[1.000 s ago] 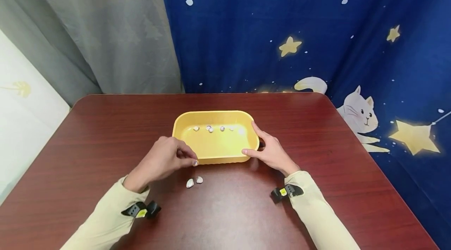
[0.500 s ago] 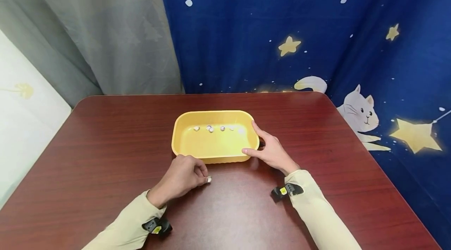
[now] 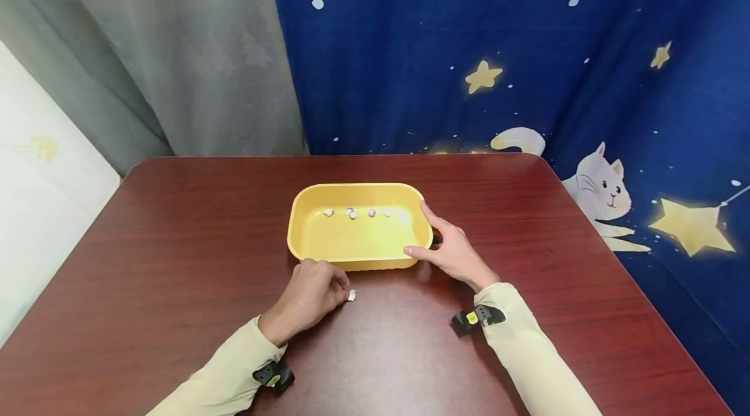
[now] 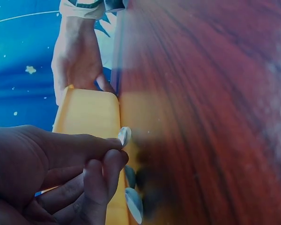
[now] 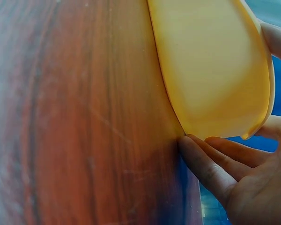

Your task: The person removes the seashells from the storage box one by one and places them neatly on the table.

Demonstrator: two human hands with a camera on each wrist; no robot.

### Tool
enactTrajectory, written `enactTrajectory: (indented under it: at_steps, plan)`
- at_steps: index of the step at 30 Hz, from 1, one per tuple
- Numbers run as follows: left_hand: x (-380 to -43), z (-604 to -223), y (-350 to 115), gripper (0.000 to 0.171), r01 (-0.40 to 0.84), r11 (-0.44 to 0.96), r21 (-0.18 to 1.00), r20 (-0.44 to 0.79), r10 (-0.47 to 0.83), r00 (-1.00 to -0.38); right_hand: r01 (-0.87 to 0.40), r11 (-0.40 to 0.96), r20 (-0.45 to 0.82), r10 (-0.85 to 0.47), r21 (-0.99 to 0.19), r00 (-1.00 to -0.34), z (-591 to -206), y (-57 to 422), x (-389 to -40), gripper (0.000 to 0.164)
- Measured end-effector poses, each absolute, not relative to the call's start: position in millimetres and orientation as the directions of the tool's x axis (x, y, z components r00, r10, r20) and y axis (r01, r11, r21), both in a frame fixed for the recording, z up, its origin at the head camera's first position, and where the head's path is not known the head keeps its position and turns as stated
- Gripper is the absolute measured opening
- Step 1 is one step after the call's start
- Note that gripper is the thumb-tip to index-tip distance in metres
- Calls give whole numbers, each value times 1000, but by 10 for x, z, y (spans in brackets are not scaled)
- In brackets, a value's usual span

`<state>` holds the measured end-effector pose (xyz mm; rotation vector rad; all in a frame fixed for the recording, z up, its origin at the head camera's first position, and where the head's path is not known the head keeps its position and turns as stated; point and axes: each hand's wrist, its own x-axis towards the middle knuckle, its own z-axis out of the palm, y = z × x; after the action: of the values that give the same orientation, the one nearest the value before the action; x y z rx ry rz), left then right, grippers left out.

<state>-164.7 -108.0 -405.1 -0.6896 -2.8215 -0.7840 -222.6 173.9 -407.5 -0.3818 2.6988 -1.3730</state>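
Desk [image 3: 176, 260] of dark red woodgrain spread beneath both of the person's grips. From where I stood, the left grip [image 3: 309, 295] was bent down low, its thumb and fingertips brought together in a pinch on a small white piece [image 3: 351, 295], shell-like and no bigger than the tips that held it. Whether that piece touched the desk I couldn't tell. Tucked just beside the curled fingers of the left grip were two more pieces, a nearer one [image 4: 134, 205] and a farther one [image 4: 130, 176], hidden from above by the knuckles.

Directly beyond the left grip sat the yellow bin [image 3: 351, 243], its near wall close to the knuckles. The right grip [image 3: 451, 253] had the bin's end in a wide hold, thumb on the near corner of the rim and fingers spread along the outer side. To the left of that grip, inside the bin, some small pale pieces [image 3: 372, 213] lay in a loose row toward the far wall.

Behind each grip came a cream sleeve [image 3: 217, 374] with a black device [image 3: 284, 378] strapped at the wrist. Well past both grips hung a grey curtain [image 3: 205, 77] and a blue curtain [image 3: 398, 64] printed with stars and a white cat [image 3: 606, 191].
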Motion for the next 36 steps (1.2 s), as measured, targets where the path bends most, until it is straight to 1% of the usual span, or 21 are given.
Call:
enactTrajectory:
  at_steps: [6,10,13,16,19,22,28,32,36]
  plan:
    - [-1669,-3938,-1097,15,453,758,470,234,388,-892,-186,550,43,-262,-814,-964,-4084,1752,-2254,99]
    - [-1699,-3748,-1156,13,433,729,530,194,393,-899,-192,544,47,-268,-817,-962,-4075,1750,-2272,99]
    - [-1777,-3584,-1224,10,378,710,594,155,360,-920,-191,542,46,-269,-818,-962,-4062,1754,-2270,99]
    - [-1923,-3464,-1289,5,316,695,646,125,311,-942,-187,539,47,-263,-822,-964,-4054,1772,-2259,99]
    - [-2097,-3406,-1353,3,262,694,671,91,273,-958,-173,533,34,-260,-828,-965,-4052,1781,-2248,100]
    - [-2270,-3379,-1402,4,235,715,659,67,255,-965,-167,539,24,-263,-825,-965,-4055,1777,-2242,101]
    - [-2607,-3344,-1425,7,211,774,597,-8,270,-963,-163,546,20,-257,-822,-966,-4064,1770,-2229,101]
    - [-2780,-3337,-1396,8,197,829,523,-81,278,-957,-170,540,20,-271,-824,-962,-4067,1757,-2215,101]
    - [-2907,-3347,-1328,8,213,861,462,-124,300,-946,-158,532,13,-265,-832,-964,-4059,1747,-2200,101]
